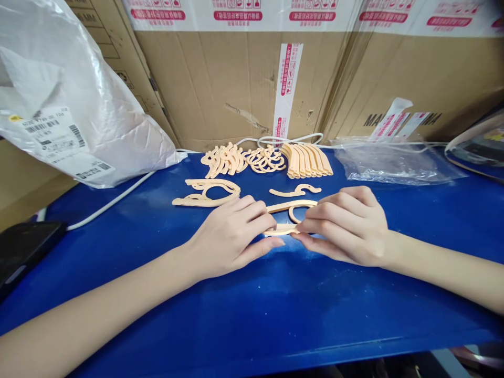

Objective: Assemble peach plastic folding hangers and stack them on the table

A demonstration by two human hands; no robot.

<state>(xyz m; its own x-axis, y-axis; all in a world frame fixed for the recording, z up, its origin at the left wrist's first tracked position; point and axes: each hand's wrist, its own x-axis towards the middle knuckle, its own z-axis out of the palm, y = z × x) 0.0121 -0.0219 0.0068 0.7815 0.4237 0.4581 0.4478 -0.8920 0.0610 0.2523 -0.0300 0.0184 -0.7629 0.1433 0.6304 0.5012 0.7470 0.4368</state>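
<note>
My left hand pinches the left end of a beige plastic hanger arm between thumb and fingers. Its right end is in the closed fingers of my right hand, which partly hide it. Just behind lie another curved hanger arm and a ring-shaped piece, both partly covered by my right hand. Farther back is a loose hook piece. Beyond my left hand rests a folded hanger.
Along the back of the blue table are piles of hook pieces, ring pieces and hanger arms. A clear plastic bag, cardboard boxes, a large white bag, a cable and a phone surround them.
</note>
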